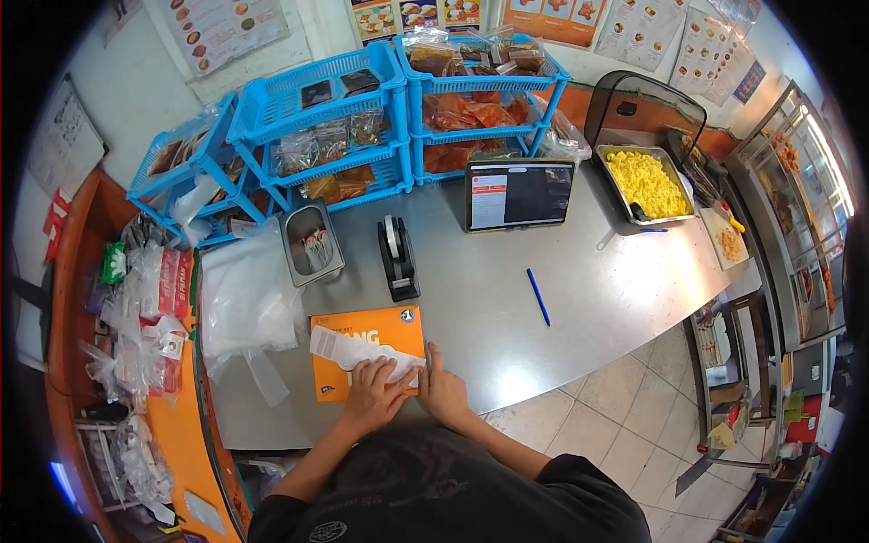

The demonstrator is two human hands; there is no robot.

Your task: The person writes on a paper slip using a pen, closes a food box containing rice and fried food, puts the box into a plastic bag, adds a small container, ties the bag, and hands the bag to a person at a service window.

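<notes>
An orange cardboard box [327, 375] with printed lettering lies flat on the steel counter before me. Across its top runs a long white printed paper slip [334, 343], slanting down to the right. My left hand [372, 392] rests on the slip's lower part with its fingers spread. At the box's right edge is my right hand [442, 388], its index finger pointing away from me and its thumb by the slip's end. Its other fingers are partly hidden, so any grip is unclear. Beyond the box stands a black tape dispenser [400, 261] with a roll of tape.
A steel container [309, 241] stands beside clear plastic bags [246, 292] at left. Blue stacked baskets [319, 142] of packets line the back. A tablet [519, 195], a blue pen [538, 296] and a tray of yellow food [645, 183] occupy the right. The counter edge [526, 395] drops to tiled floor.
</notes>
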